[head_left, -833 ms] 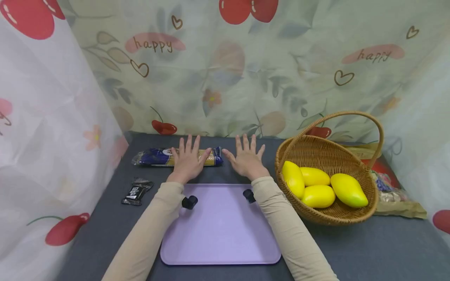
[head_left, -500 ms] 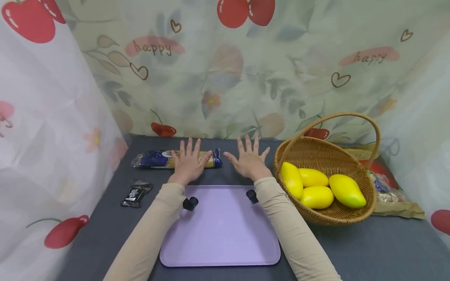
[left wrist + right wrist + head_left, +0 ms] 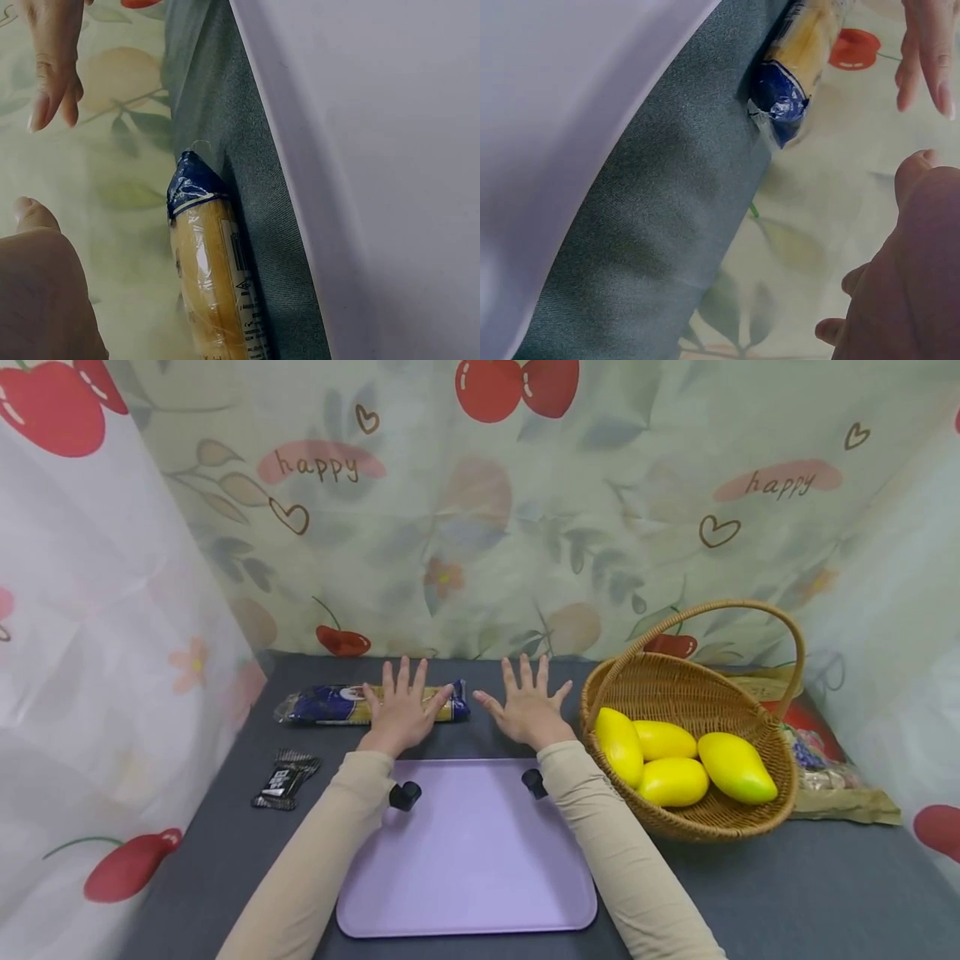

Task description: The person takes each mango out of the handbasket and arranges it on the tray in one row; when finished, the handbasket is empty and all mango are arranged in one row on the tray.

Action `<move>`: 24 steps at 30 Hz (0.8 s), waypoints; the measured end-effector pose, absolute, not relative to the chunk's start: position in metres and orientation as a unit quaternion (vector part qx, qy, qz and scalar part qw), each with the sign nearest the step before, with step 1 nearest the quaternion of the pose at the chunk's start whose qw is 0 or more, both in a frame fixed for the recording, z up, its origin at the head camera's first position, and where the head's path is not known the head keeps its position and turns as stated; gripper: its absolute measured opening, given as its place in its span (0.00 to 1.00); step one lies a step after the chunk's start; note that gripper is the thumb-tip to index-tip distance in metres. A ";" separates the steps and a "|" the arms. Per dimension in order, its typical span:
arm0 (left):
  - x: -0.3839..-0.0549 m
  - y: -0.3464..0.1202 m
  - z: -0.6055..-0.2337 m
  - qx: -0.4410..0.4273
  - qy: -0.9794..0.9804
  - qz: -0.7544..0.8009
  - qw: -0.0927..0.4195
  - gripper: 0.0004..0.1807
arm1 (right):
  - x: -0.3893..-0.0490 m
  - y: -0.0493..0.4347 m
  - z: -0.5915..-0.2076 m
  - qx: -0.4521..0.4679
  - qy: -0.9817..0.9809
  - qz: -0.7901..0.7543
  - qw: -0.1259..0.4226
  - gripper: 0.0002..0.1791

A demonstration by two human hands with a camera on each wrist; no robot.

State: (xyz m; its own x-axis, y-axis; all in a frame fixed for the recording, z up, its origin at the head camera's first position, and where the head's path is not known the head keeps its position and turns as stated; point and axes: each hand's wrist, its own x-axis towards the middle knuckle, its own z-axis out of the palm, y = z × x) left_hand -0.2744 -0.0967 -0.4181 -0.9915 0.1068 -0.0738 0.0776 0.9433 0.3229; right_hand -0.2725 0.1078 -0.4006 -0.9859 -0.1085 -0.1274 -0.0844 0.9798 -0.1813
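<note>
Both hands are held out side by side, fingers straight and spread, nothing in either. In the head view my left hand hides part of a blue-and-yellow pack of spaghetti; the wrist views show it hovering above the pack, apart from it. My right hand is to the right of the pack's end, over the dark cloth. Beneath the wrists lies a lilac tray, flat on the table. A small black wrapped packet lies left of the left forearm.
A wicker basket with several yellow mangoes stands at the right, its handle raised. Behind it lies a brown and red bag, partly hidden. Printed curtains enclose the back and sides of the dark-covered table.
The whole head view shifts slightly left and down. Both hands keep their spread pose, and the objects stay in place on the table.
</note>
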 end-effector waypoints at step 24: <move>-0.173 -0.157 -0.404 0.192 0.952 0.238 -0.010 0.34 | -0.129 0.159 -0.322 -0.250 0.957 -0.145 -0.007 0.35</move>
State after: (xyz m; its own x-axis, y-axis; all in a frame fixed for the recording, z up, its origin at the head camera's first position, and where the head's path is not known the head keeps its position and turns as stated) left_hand -0.1726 -0.1566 -0.4041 -0.9260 0.3612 0.1101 0.3704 0.8125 0.4501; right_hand -0.1292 0.1587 -0.3219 -0.8751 -0.4764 0.0855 -0.4803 0.8329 -0.2748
